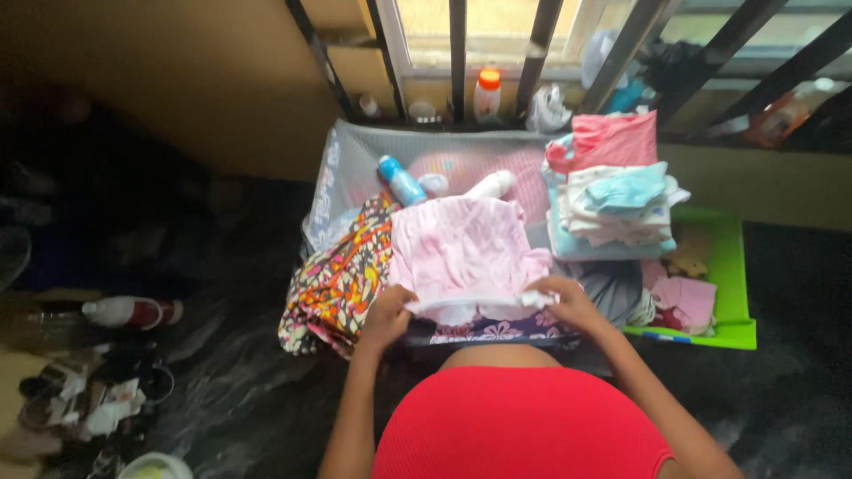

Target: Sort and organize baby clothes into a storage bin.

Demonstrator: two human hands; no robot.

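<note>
While both my left hand (388,312) and right hand (568,302) pinch the pink garment (466,253) hem, I judge even tension keeps it flat.

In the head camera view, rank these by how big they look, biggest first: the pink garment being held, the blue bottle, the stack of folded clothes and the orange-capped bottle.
1. pink garment
2. stack of folded clothes, close to the garment in area, so that order is unsure
3. blue bottle
4. orange-capped bottle, alike in size and farther away, so unsure

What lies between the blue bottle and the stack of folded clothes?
In the head view, a white bottle lies on the pink bedding between the blue bottle and the stack of folded clothes.
</note>
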